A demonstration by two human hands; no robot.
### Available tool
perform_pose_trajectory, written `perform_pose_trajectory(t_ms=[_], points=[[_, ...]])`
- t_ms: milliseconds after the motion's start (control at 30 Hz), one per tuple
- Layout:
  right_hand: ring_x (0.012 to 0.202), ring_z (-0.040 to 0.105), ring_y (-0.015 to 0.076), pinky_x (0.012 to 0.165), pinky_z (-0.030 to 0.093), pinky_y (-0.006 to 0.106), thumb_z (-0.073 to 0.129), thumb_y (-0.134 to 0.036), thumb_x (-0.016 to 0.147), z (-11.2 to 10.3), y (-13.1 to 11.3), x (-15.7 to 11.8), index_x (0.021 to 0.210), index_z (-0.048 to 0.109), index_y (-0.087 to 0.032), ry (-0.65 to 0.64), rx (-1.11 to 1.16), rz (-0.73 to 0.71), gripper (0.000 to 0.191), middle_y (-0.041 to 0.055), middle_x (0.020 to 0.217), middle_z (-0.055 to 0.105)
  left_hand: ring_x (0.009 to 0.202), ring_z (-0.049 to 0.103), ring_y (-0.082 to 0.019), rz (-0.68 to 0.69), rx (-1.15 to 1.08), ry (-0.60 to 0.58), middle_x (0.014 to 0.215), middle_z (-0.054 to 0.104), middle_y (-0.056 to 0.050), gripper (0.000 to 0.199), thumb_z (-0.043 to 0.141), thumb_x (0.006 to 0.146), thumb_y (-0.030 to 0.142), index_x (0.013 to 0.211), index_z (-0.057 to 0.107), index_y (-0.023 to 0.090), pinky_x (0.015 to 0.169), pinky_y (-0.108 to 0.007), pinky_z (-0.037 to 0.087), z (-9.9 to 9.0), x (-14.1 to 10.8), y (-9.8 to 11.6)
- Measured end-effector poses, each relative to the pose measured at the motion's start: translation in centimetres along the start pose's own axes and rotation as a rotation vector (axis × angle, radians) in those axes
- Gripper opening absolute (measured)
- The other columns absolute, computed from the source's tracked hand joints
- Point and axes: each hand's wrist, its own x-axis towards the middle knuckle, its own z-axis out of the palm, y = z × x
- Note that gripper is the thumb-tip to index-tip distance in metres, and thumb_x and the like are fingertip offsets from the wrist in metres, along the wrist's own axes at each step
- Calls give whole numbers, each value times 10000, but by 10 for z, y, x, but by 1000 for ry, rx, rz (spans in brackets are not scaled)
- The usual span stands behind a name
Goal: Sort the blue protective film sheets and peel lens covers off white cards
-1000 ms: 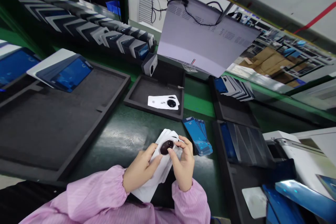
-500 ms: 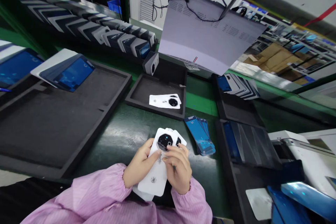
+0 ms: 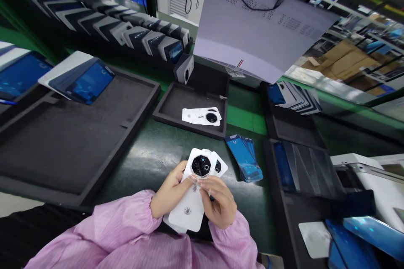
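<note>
Left hand (image 3: 168, 194): fingers gripping white panel (image 3: 188, 212) at edge. Right hand (image 3: 221, 204): fingers bent over panel below black disc (image 3: 200, 165); grip unclear.

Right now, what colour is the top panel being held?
The panel is white with a black patch; see head view.
</note>
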Motion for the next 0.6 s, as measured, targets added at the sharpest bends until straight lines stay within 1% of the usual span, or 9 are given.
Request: perform_pose_trajectory(t_ms=[133,267,367,600], points=[[782,709,176,751,585,394,570,38,752,-1,-1,3,1168,479,-210,7,-11,-16,493,39,852,728,673,556,-114,-8,-9,-2,805,611,1,288,598,811,353,1018,500,178,604,-220,426,0,0,2],[763,712,170,780,570,388,571,28,755,-2,-3,7,1103,509,-204,0,-61,-28,423,32,816,727,629,544,-103,-20,-25,-7,766,608,11,295,605,804,362,1012,504,178,576,-211,416,1,1,2],[743,714,171,804,555,398,565,9,767,-3,-4,9,1058,519,-207,-10,-101,-28,366,21,781,725,649,557,-109,-12,-31,-9,780,612,8,289,606,805,354,1013,508,178,590,-215,423,1,0,1],[770,713,186,836,530,410,570,43,736,-4,-5,8,995,535,-175,1,-103,-31,341,38,785,717,607,551,-93,-28,-51,-19,760,608,18,261,598,812,335,996,500,179,556,-202,419,3,-1,3]])
